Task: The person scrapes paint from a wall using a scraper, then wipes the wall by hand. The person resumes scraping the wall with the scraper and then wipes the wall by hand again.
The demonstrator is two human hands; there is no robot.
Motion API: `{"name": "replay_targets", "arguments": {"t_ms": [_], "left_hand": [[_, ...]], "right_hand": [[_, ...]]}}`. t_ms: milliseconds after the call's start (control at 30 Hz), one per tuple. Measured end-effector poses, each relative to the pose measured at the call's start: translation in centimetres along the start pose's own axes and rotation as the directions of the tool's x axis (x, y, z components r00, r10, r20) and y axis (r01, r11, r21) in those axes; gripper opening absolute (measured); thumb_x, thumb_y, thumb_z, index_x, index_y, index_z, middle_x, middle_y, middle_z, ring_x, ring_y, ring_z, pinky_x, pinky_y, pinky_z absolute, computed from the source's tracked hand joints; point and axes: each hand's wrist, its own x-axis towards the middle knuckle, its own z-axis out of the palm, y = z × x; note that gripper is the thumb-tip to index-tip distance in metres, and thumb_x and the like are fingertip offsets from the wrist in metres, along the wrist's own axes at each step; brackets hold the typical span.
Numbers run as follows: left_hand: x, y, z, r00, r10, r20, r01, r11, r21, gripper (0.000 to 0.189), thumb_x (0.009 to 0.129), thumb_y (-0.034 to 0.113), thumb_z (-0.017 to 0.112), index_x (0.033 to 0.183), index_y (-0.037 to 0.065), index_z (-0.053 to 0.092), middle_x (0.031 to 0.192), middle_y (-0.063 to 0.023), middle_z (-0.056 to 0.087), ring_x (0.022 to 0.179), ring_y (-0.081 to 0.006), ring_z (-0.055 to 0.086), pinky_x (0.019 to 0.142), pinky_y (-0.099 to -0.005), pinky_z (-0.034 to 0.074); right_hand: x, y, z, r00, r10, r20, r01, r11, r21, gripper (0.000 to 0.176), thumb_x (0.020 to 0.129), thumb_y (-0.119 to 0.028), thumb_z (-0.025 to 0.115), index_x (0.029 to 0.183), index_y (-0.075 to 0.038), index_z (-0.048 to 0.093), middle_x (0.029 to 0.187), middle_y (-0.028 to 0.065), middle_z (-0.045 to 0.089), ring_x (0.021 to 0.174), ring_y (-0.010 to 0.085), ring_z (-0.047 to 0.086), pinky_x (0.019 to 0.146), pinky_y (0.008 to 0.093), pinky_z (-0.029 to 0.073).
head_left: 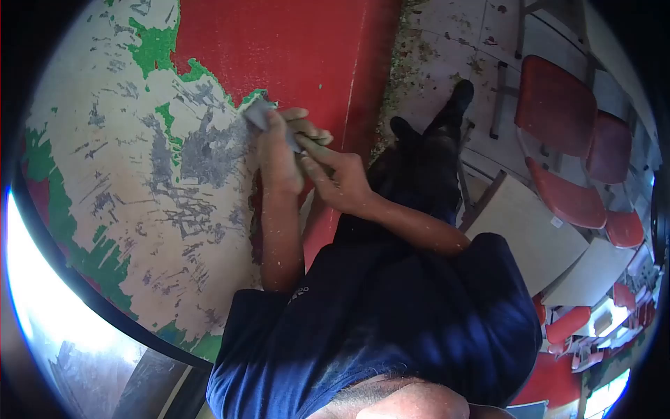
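Note:
A scraper with a grey metal blade (258, 113) is pressed against a wall where red paint (279, 42) meets a scraped patch (174, 174) of whitish plaster with grey and green remnants. My left hand (279, 159) is closed around the scraper just behind the blade, with dust on the fingers. Gripping the handle end from the right, my right hand (342, 183) touches the left. Both forearms reach out from my navy shirt (391, 314).
My dark trousers and shoes (460, 91) stand on a tiled floor strewn with paint flakes (412, 56) along the wall's foot. Red chairs (558, 105) with pale writing tablets (530, 230) crowd the right side. A bright opening (42, 300) lies at the lower left.

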Motion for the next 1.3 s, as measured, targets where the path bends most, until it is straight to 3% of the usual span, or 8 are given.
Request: {"name": "replay_targets", "arguments": {"t_ms": [167, 600, 700, 800, 900, 1000, 1167, 1300], "left_hand": [[1.7, -0.2, 0.4, 0.997, -0.080, -0.019, 0.081, 0.997, 0.021, 0.048, 0.099, 0.043, 0.030, 0.098, 0.002, 0.053, 0.068, -0.0073, 0.055, 0.067, -0.0213, 0.061, 0.069, -0.0380, 0.057], [1.2, 0.5, 0.7, 0.998, -0.026, -0.062, 0.032, 0.993, 0.110, 0.041, 0.100, 0.037, 0.034, 0.087, 0.003, 0.053, 0.064, -0.0077, 0.054, 0.059, -0.0214, 0.061, 0.058, -0.0348, 0.056], [1.1, 0.3, 0.8, 0.996, -0.043, -0.075, 0.051, 0.992, 0.114, 0.043, 0.100, 0.037, 0.033, 0.088, 0.002, 0.053, 0.063, -0.0078, 0.054, 0.062, -0.0227, 0.062, 0.060, -0.0350, 0.056], [1.5, 0.3, 0.9, 0.998, -0.035, -0.043, 0.038, 0.996, 0.083, 0.045, 0.101, 0.037, 0.031, 0.089, 0.000, 0.053, 0.065, -0.0099, 0.056, 0.068, -0.0261, 0.065, 0.063, -0.0371, 0.057], [1.4, 0.2, 1.0, 0.996, 0.018, -0.093, -0.003, 0.987, 0.161, 0.047, 0.101, 0.037, 0.030, 0.089, -0.003, 0.053, 0.071, -0.0130, 0.058, 0.075, -0.0297, 0.066, 0.067, -0.0395, 0.058], [1.9, -0.2, 0.5, 0.995, 0.048, -0.085, -0.031, 0.981, 0.194, 0.048, 0.101, 0.037, 0.031, 0.088, -0.004, 0.053, 0.074, -0.0144, 0.059, 0.076, -0.0307, 0.066, 0.069, -0.0403, 0.058], [1.6, -0.8, 0.3, 0.996, -0.045, -0.073, 0.057, 0.983, 0.172, 0.044, 0.100, 0.036, 0.032, 0.083, 0.001, 0.051, 0.068, -0.0097, 0.054, 0.065, -0.0257, 0.063, 0.063, -0.0375, 0.057], [1.8, 3.1, 2.4, 0.993, 0.099, -0.067, -0.087, 0.982, 0.166, 0.040, 0.100, 0.038, 0.035, 0.078, 0.007, 0.048, 0.064, -0.0037, 0.047, 0.057, -0.0175, 0.053, 0.056, -0.0351, 0.052]], "right_hand": [[1.5, 0.5, 0.2, 0.998, -0.036, -0.045, 0.028, 0.987, -0.158, 0.041, 0.083, -0.007, 0.059, 0.124, -0.002, 0.055, 0.077, 0.0221, 0.062, 0.065, 0.0309, 0.064, 0.063, 0.0387, 0.050], [2.3, -0.9, 0.3, 0.991, -0.130, -0.036, 0.127, 0.988, -0.083, 0.044, 0.080, -0.002, 0.055, 0.124, -0.005, 0.055, 0.078, 0.0228, 0.061, 0.070, 0.0398, 0.061, 0.063, 0.0420, 0.049], [2.4, 0.1, -0.4, 0.994, -0.101, 0.038, 0.102, 0.995, -0.022, 0.050, 0.082, -0.004, 0.053, 0.131, -0.005, 0.048, 0.082, 0.0243, 0.059, 0.065, 0.0388, 0.060, 0.062, 0.0408, 0.050], [1.3, 1.3, -0.1, 0.982, -0.189, -0.011, 0.188, 0.971, 0.144, 0.054, 0.086, -0.004, 0.051, 0.138, -0.005, 0.039, 0.077, 0.0138, 0.057, 0.054, 0.0165, 0.055, 0.055, 0.0296, 0.048], [1.2, 1.0, -0.5, 0.936, 0.128, 0.327, -0.311, 0.733, 0.605, 0.057, 0.092, -0.009, 0.046, 0.145, -0.011, 0.027, 0.075, 0.0058, 0.053, 0.056, 0.0128, 0.050, 0.055, 0.0248, 0.044], [1.9, 1.5, -1.0, 0.900, 0.066, 0.430, -0.375, 0.618, 0.691, 0.052, 0.094, -0.009, 0.044, 0.144, -0.012, 0.031, 0.075, -0.0019, 0.048, 0.059, 0.0049, 0.045, 0.056, 0.0191, 0.039], [1.5, 2.3, 0.9, 0.991, 0.102, 0.085, -0.131, 0.857, 0.499, 0.044, 0.091, -0.008, 0.049, 0.136, -0.007, 0.045, 0.074, 0.0024, 0.054, 0.057, 0.0080, 0.044, 0.051, 0.0243, 0.039], [3.9, 1.3, 1.4, 0.999, -0.039, 0.011, 0.033, 0.940, 0.340, 0.040, 0.089, -0.008, 0.052, 0.130, -0.006, 0.051, 0.075, 0.0110, 0.061, 0.064, 0.0087, 0.051, 0.056, 0.0277, 0.044]]}}
